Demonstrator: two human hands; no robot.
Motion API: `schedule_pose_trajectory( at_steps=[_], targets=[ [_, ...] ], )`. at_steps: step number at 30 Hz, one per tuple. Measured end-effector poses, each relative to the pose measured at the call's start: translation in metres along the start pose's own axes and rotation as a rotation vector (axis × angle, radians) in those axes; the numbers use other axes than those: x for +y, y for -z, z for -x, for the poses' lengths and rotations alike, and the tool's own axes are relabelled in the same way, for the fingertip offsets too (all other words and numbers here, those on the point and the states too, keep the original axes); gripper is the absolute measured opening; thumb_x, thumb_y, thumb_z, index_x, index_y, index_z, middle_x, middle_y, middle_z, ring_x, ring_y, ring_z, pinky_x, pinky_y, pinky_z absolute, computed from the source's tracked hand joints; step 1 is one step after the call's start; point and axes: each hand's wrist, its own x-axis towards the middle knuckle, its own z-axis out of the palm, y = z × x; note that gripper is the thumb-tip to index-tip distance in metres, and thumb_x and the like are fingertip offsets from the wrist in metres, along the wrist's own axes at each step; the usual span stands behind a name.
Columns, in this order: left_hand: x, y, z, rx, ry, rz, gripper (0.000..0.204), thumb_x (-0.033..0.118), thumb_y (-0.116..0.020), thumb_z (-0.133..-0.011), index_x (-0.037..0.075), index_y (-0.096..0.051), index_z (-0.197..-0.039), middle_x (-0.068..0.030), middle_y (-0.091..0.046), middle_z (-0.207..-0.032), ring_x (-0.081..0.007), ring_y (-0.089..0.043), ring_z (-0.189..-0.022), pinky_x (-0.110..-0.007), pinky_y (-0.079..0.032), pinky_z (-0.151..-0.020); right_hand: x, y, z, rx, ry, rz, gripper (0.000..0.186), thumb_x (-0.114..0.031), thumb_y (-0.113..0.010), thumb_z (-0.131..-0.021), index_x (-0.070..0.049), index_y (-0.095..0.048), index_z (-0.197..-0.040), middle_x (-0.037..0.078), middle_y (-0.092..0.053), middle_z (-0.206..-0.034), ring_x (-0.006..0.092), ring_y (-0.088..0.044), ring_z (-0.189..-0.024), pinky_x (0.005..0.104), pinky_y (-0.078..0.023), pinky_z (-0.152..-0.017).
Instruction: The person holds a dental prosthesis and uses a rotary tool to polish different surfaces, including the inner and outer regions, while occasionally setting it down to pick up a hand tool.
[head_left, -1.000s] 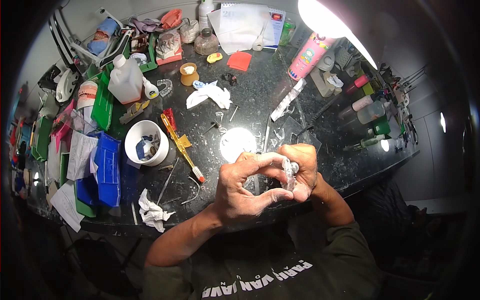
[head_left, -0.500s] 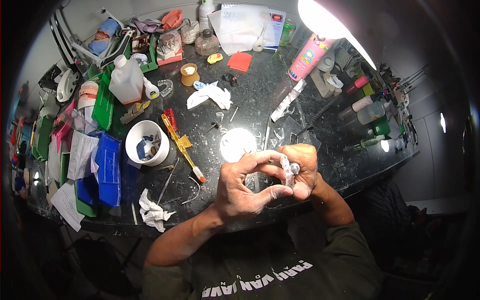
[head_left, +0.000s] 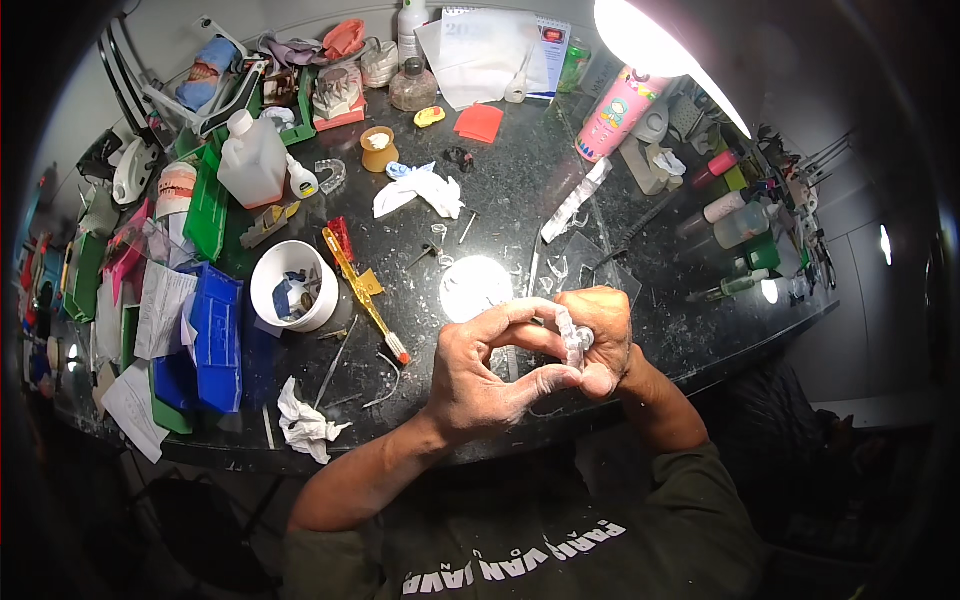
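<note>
Between the thumb and fingers of my left hand (head_left: pixel 480 375) is a clear, tooth-shaped plastic dental tray (head_left: pixel 568 332), held upright near the table's front edge. My right hand (head_left: pixel 605 325) is curled closed right beside it. A small round, greyish tip (head_left: pixel 586 338) pokes out from the right hand's fingers against or very near the tray; the rest of that tool is hidden in the grip. Both hands have whitish dust on the skin.
A white tub (head_left: pixel 330 285) of scraps and an orange toothbrush (head_left: pixel 358 285) lie to the left, near blue bins (head_left: pixel 220 345). Crumpled tissue (head_left: pixel 308 420) sits at the front edge. Clear trimmings (head_left: pixel 560 270) lie beyond my hands. A bright lamp (head_left: pixel 650 40) hangs far right.
The dental tray has tilted and shifted slightly left in my left hand. My right hand has turned a little, and the round tip overlaps the tray more.
</note>
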Motion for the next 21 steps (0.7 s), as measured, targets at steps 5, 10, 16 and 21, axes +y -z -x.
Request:
schedule_pose_trajectory(
  at_steps=[5,10,16,21],
  targets=[
    [0.002,-0.002,0.001,0.022,0.035,0.019,0.056,0.004,-0.085,-0.074,-0.008,-0.057,-0.122,-0.0143,-0.074,-0.097,-0.0151,-0.069,-0.095,-0.030,-0.048,-0.092,0.001,-0.001,0.002,0.004,-0.038,-0.051,0.083,-0.086,-0.051,-0.076,-0.005,-0.045,-0.064,0.005,-0.039,-0.053,0.0179,-0.045,-0.042,0.0323,-0.035,-0.041],
    [0.002,-0.001,0.001,0.020,0.022,0.000,0.056,0.005,-0.085,-0.074,-0.008,-0.058,-0.121,-0.0139,-0.074,-0.095,-0.0146,-0.068,-0.095,-0.031,-0.049,-0.092,-0.002,0.003,0.001,0.003,-0.073,0.003,0.086,-0.090,-0.051,-0.072,-0.004,-0.046,-0.065,0.004,-0.040,-0.054,0.0177,-0.046,-0.043,0.0316,-0.036,-0.041],
    [0.000,0.000,0.000,0.016,0.008,0.005,0.057,0.004,-0.085,-0.073,-0.008,-0.058,-0.121,-0.0142,-0.074,-0.096,-0.0141,-0.068,-0.095,-0.031,-0.049,-0.092,-0.006,0.002,-0.003,0.014,-0.089,0.037,0.088,-0.092,-0.050,-0.069,-0.003,-0.048,-0.068,0.004,-0.042,-0.055,0.0170,-0.048,-0.045,0.0308,-0.038,-0.043],
    [0.002,-0.001,0.001,0.015,0.015,0.005,0.057,0.004,-0.085,-0.073,-0.008,-0.058,-0.121,-0.0146,-0.074,-0.096,-0.0141,-0.068,-0.094,-0.030,-0.049,-0.092,-0.008,0.005,-0.004,-0.031,-0.064,0.070,0.090,-0.091,-0.050,-0.070,-0.002,-0.050,-0.069,0.005,-0.042,-0.055,0.0171,-0.049,-0.045,0.0313,-0.038,-0.043]
  ],
)
